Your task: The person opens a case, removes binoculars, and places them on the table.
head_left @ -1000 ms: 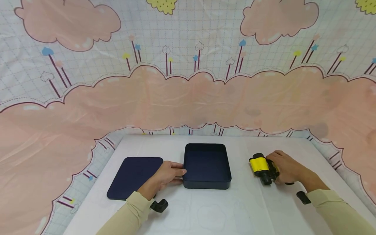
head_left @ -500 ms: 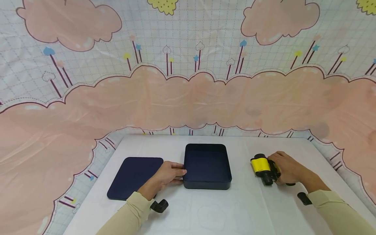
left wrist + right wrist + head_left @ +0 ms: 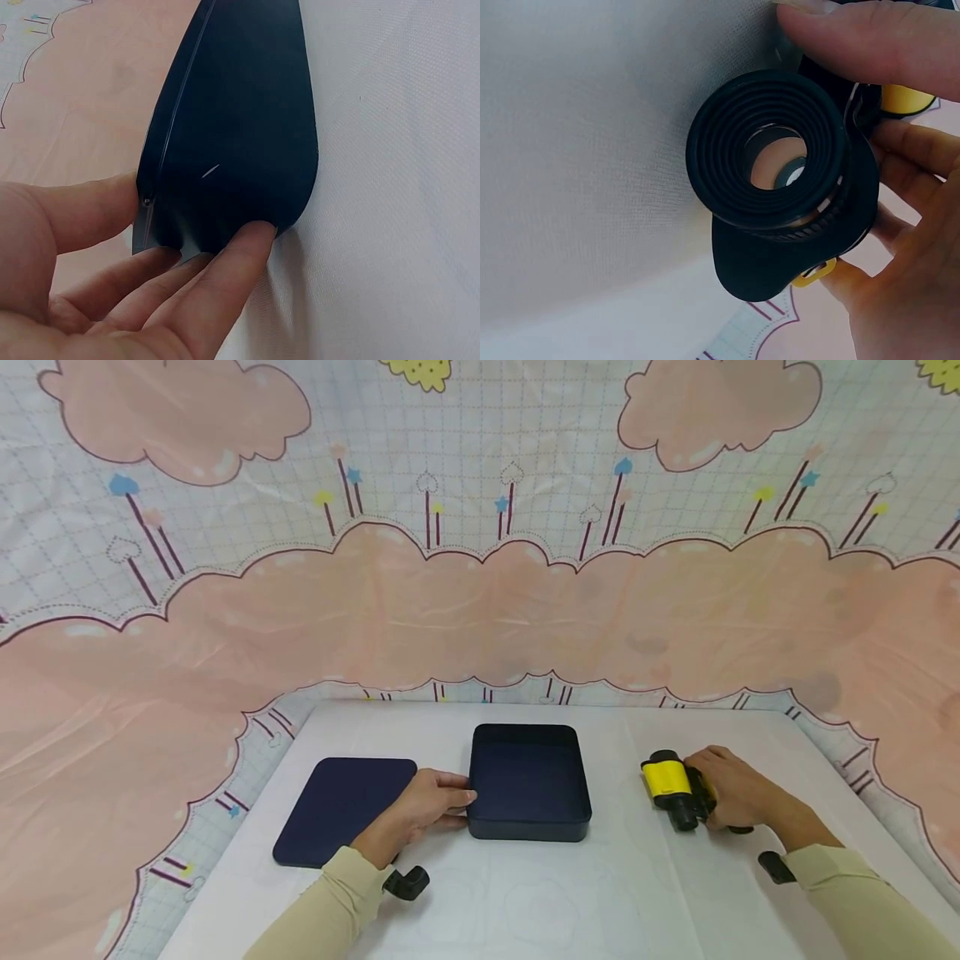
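Note:
A dark navy open-topped box (image 3: pixel 528 781) sits on the white table, its inside showing bare. At its left wall, my left hand (image 3: pixel 420 810) pinches the rim; in the left wrist view the thumb tip goes over the edge of the box (image 3: pixel 240 112) while the other fingers (image 3: pixel 240 262) lie against the outer wall. To the right, my right hand (image 3: pixel 731 789) grips yellow-and-black binoculars (image 3: pixel 667 779) by their right barrel. The right wrist view shows one round ribbed eyecup of the binoculars (image 3: pixel 769 86) close up, thumb above and fingers behind.
A flat navy lid-like panel (image 3: pixel 337 814) lies left of the box, partly under the left forearm. Black wrist-worn camera parts (image 3: pixel 407 883) stick out beside the cuffs. A printed pink-cloud cloth (image 3: pixel 480 618) rises behind the white table (image 3: pixel 570 902).
The binoculars and my right hand have shifted very slightly to the right. My left hand, the box and the flat panel stay where they were.

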